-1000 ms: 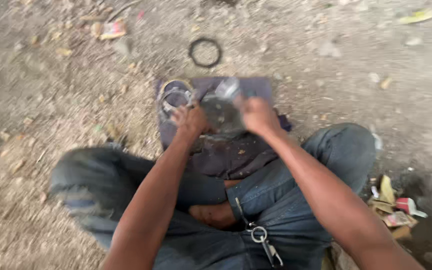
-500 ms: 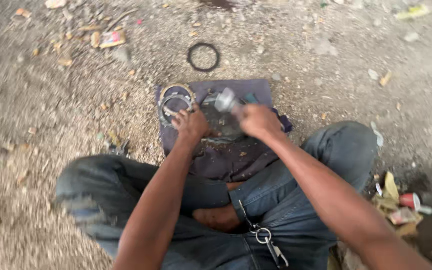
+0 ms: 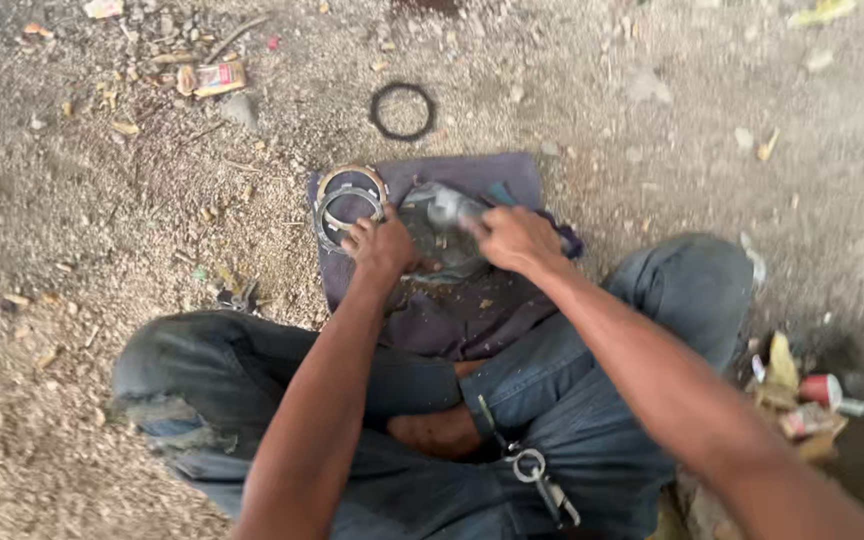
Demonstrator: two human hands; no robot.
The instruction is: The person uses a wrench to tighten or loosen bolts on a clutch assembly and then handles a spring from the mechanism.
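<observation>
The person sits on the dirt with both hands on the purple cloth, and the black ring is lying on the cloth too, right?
Not quite. The head view shows the black ring on the bare dirt beyond the purple cloth, not on it. Both hands, left and right, are over the cloth.

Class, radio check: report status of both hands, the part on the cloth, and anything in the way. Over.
Left hand steadying round grey metal part on dark purple cloth. Right hand gripping blurred metal tool over it. Stacked metal rings beside left hand, nothing blocking.

Soft, even daylight falls from above, with weak shadows and no glare. Slight motion blur smears the right hand point(image 3: 515, 238); edges look soft.
</observation>
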